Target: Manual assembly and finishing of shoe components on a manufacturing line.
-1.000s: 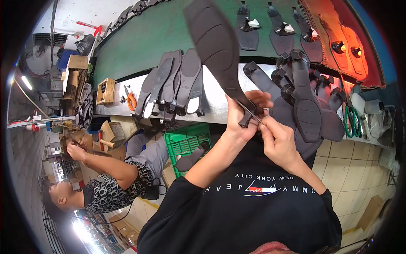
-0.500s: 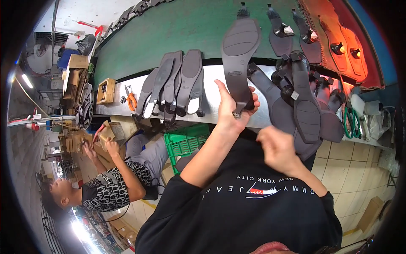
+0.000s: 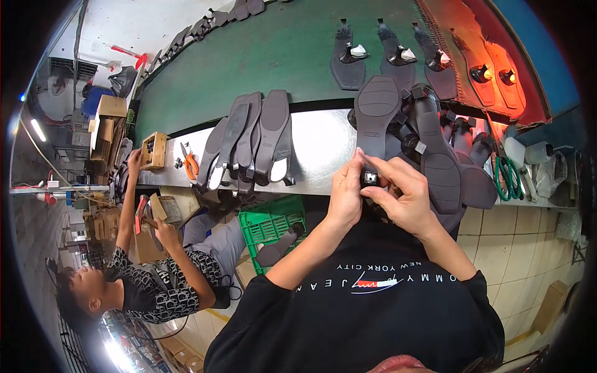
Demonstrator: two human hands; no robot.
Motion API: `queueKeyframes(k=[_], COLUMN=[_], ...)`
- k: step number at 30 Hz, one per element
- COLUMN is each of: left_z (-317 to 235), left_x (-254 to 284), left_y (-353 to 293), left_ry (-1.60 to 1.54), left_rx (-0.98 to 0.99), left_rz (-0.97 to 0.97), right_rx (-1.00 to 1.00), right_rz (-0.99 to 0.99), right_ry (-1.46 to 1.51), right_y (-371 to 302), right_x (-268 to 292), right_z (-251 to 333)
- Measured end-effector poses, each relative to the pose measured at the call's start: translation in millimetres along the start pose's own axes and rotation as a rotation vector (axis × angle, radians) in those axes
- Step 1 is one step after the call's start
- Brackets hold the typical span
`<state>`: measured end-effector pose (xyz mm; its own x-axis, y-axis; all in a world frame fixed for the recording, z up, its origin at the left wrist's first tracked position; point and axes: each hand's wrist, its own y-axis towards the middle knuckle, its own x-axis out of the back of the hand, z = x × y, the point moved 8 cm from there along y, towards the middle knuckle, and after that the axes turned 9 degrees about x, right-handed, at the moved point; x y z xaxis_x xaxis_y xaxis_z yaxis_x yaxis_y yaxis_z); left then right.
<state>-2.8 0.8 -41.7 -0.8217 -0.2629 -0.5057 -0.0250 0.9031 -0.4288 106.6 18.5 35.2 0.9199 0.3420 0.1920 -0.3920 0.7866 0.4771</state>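
In front of my chest, both hands work on a dark grey shoe sole (image 3: pixel 377 102) with a black heel (image 3: pixel 369 178). The sole points away from me toward the green belt, and the square heel end faces back at me. My left hand (image 3: pixel 346 194) grips the left side of it, fingers together and pointing away. My right hand (image 3: pixel 403 193) curls round the heel from the right, its thumb and fingers closed about it. Just to the right is a pile of similar soles with black heels (image 3: pixel 443 177) on the metal ledge.
The green belt (image 3: pixel 249 65) carries soles with heels (image 3: pixel 398 59), some under orange light. Soles (image 3: pixel 272 133), orange-handled pliers (image 3: pixel 191 165) and a wooden box (image 3: pixel 153 151) lie left; green-handled scissors (image 3: pixel 507 177) right. A green crate (image 3: pixel 264 221) stands below. A co-worker (image 3: pixel 168 270) sits left.
The sole has been lowered from upright toward the ledge. My right hand has moved from beside it onto the heel. The co-worker's one hand now reaches to the wooden box.
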Motion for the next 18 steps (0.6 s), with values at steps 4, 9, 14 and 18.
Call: queueKeyframes(k=[4, 9, 14, 18], left_z=[2, -17, -100, -178], left_x=[12, 4, 68, 135], left_y=[0, -11, -31, -81], left_ry=[-0.06, 0.171, 0.353, 0.623], left_rx=[-0.048, -0.155, -0.459, -0.641], left_rz=[-0.064, -0.098, -0.349, -0.779], right_rx=[0.244, 0.153, -0.156, -0.154], right_rz=[-0.028, 0.003, -0.021, 0.003], right_ry=[-0.185, -0.078, 0.044, -0.079], right_y=[-2, -6, -4, -3], right_x=[-9, -13, 5, 18], right_z=[14, 15, 4, -4])
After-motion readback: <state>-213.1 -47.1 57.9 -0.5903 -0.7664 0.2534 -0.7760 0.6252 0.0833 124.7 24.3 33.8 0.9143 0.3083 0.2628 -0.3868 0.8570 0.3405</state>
